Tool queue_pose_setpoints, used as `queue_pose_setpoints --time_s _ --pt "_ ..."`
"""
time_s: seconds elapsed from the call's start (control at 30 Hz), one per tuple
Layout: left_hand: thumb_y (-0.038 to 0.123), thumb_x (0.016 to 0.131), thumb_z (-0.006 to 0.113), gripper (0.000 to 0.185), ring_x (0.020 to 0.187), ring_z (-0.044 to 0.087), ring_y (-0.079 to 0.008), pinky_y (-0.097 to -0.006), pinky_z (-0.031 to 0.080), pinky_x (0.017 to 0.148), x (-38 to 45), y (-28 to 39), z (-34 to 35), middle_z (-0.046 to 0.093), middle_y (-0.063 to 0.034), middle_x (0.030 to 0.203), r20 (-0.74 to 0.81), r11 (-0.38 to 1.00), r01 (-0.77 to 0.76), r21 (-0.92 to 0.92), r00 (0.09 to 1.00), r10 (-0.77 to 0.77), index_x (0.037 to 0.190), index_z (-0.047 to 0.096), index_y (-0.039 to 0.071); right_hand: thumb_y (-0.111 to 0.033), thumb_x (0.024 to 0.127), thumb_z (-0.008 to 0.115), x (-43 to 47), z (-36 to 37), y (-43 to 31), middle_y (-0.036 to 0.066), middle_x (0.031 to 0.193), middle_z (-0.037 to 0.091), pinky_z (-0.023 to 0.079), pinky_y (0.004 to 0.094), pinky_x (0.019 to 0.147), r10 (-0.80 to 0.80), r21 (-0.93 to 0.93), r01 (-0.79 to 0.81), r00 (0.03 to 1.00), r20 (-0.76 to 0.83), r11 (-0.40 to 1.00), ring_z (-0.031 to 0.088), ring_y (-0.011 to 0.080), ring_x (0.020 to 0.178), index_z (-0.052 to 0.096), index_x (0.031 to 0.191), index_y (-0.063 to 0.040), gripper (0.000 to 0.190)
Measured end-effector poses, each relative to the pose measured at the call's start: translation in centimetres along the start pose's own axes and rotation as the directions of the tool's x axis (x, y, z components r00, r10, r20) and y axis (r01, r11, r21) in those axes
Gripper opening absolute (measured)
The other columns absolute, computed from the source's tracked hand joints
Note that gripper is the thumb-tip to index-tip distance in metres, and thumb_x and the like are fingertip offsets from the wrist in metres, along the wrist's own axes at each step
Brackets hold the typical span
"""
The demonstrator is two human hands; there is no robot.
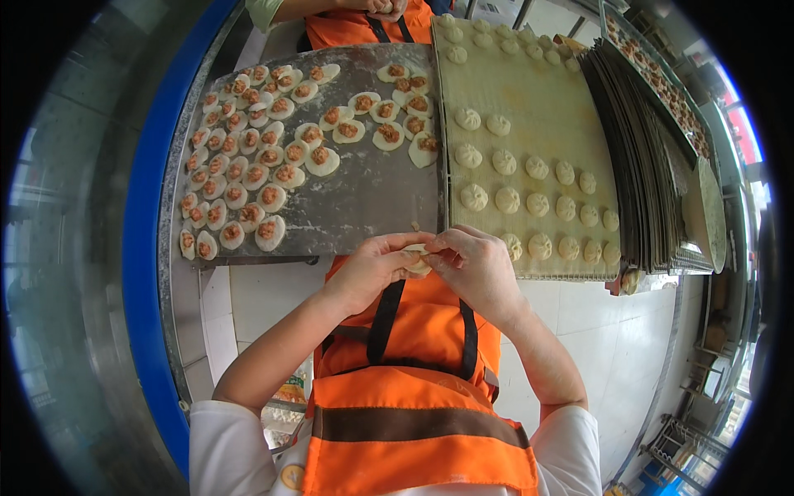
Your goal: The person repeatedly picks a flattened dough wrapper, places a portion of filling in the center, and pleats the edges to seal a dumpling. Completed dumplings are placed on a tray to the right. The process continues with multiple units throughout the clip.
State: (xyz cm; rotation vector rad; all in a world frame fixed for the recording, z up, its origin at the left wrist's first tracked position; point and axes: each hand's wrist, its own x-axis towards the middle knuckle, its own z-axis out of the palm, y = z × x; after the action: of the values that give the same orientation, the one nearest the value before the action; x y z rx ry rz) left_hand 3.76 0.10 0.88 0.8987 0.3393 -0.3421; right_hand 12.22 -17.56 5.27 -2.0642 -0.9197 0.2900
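My left hand (376,266) and my right hand (472,266) meet at the near edge of the work surface, both gripping one piece of dough (419,265) between their fingertips. Its filling cannot be seen. Ahead and to the left, many flat dough rounds (270,229) topped with reddish minced filling lie on the floured metal tabletop (366,198). Just right of it, a mesh-lined tray (521,99) holds rows of closed, pleated buns (474,197); some lie right beside my right hand. More pleated buns stand at the tray's far end.
A stack of dark trays (626,167) stands right of the bun tray, with a pale round board or lid (705,214) against it. Another tray of filled rounds (657,74) lies beyond. Across the table is a person in an orange apron (335,31). A blue edge (146,204) runs along the left.
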Motion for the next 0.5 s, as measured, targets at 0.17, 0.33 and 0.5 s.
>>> queue_pose_setpoints --time_s 0.17,0.33,0.5 --pt "0.007 0.1 0.052 0.035 0.108 0.065 -0.0164 -0.0304 0.051 0.097 -0.4 0.4 0.5 0.066 -0.0114 0.119 0.013 0.982 -0.028 0.186 1.0 0.026 0.133 0.056 -0.005 -0.006 0.08 0.073 -0.6 0.1 -0.6 0.007 0.082 0.065 0.055 0.0366 0.065 -0.212 -0.169 0.211 0.977 0.008 0.963 0.066 0.0274 0.075 0.067 0.092 -0.005 0.013" --pt "0.015 0.102 0.052 0.033 0.108 0.066 -0.0195 -0.0319 0.053 0.094 -0.2 0.9 0.4 0.067 -0.0116 0.117 0.063 0.993 0.003 0.118 0.998 -0.01 0.129 0.059 -0.003 -0.005 0.082 0.072 0.0 -0.6 -0.4 0.009 0.084 0.066 0.055 0.0362 0.062 -0.024 0.102 0.021 0.999 0.03 0.995 0.067 0.0286 0.071 0.068 0.092 -0.005 0.012" --pt "0.036 0.104 0.053 0.04 0.089 0.065 -0.0112 -0.0259 0.054 0.077 -0.8 0.2 0.8 0.068 -0.0057 0.101 -0.051 0.981 0.025 -0.193 0.998 -0.035 0.119 0.066 0.001 -0.004 0.078 0.073 -1.2 -0.6 -0.1 0.009 0.085 0.067 0.055 0.0352 0.063 -0.18 -0.05 0.18 0.984 -0.012 0.982 0.067 0.0285 0.072 0.068 0.091 -0.005 0.014"
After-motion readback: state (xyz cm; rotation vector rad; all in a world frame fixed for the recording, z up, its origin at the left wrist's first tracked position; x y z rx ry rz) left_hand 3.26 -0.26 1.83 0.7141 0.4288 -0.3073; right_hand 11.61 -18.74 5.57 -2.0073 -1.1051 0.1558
